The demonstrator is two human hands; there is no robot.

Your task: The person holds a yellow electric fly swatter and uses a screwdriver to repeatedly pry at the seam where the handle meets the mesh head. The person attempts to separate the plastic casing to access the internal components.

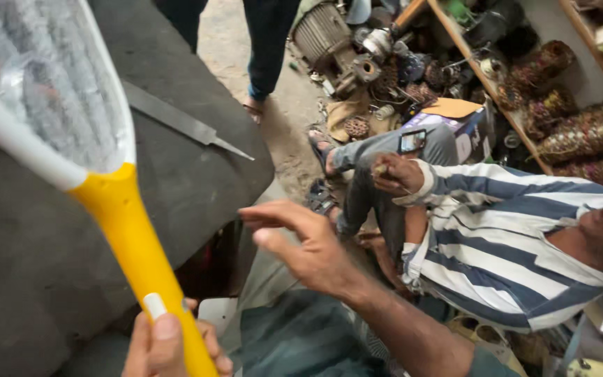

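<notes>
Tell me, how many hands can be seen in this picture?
3. The left hand grips the yellow plastic handle of the mesh racket at the bottom. The right hand hovers open mid-frame. A seated person's hand rests right of centre. Others may be hidden.

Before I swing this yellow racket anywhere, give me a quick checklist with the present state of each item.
1. Left hand gripping the yellow racket handle: ok.
2. Thumb off the white button: not ok, it rests at it.
3. Right hand free: ok, open and empty.
4. Mesh head intact: cannot tell, blurred.
5. Seated person in striped shirt away from the mesh: ok.
6. Metal file lying apart from the racket: ok.
</notes>
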